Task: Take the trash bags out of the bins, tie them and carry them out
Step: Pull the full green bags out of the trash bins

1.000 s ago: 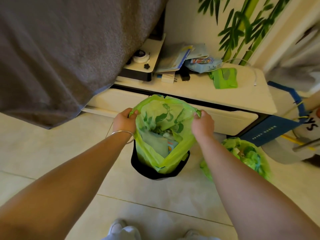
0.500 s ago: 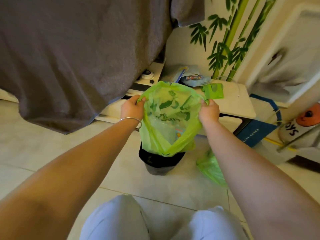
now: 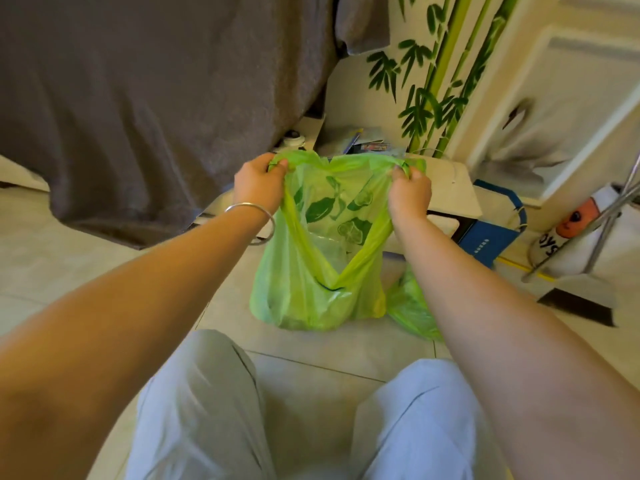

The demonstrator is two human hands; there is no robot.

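Left hand (image 3: pixel 258 183) and right hand (image 3: pixel 410 194) each had a tight fisted grip on a top corner of the green trash bag (image 3: pixel 311 271), mouth stretched open, hanging above the floor (image 3: pixel 329 351); second green bag (image 3: pixel 410 306) lay just right of it.

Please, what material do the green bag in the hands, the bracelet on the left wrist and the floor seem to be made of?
Green bag: thin plastic film, slightly glossy; it is translucent, creased and stretches between the left hand and right hand.
Bracelet: probably metal, silver-coloured and polished; it is a thin, rigid ring with a bright sheen.
Floor: likely ceramic tile, pale and smooth; straight joint lines show.
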